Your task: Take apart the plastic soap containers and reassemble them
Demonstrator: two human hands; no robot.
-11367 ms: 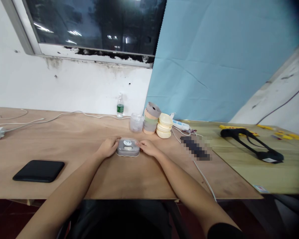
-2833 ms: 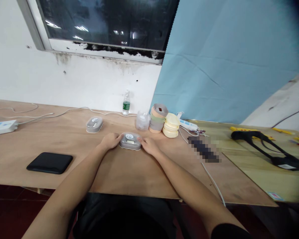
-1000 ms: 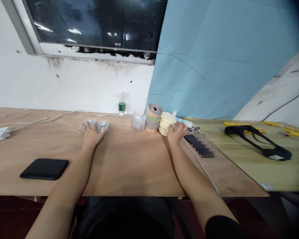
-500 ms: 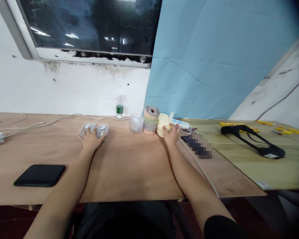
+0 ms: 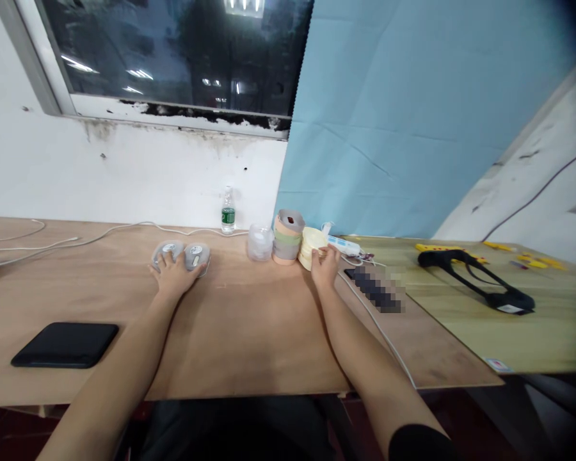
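Note:
My left hand [image 5: 175, 275] lies flat with its fingers spread over two grey lidded boxes, one [image 5: 164, 249] on the left and one [image 5: 198, 251] on the right, side by side on the wooden table [image 5: 249, 320]. My right hand [image 5: 324, 267] reaches to a stack of cream round containers [image 5: 310, 243]. Its fingers are curled round the right side of the stack's upper part.
Left of the cream stack stand a stack of coloured containers [image 5: 286, 238], a clear tub [image 5: 260, 242] and a small bottle [image 5: 228, 214]. A black pad [image 5: 64, 344] lies front left. A white power strip [image 5: 344, 245], a cable [image 5: 379, 330] and a black strap device [image 5: 477, 278] are on the right.
Both hands left the grey box at the table's middle. The left hand carried it beside the other grey box, and the right hand reached to the cream stack and closed on it.

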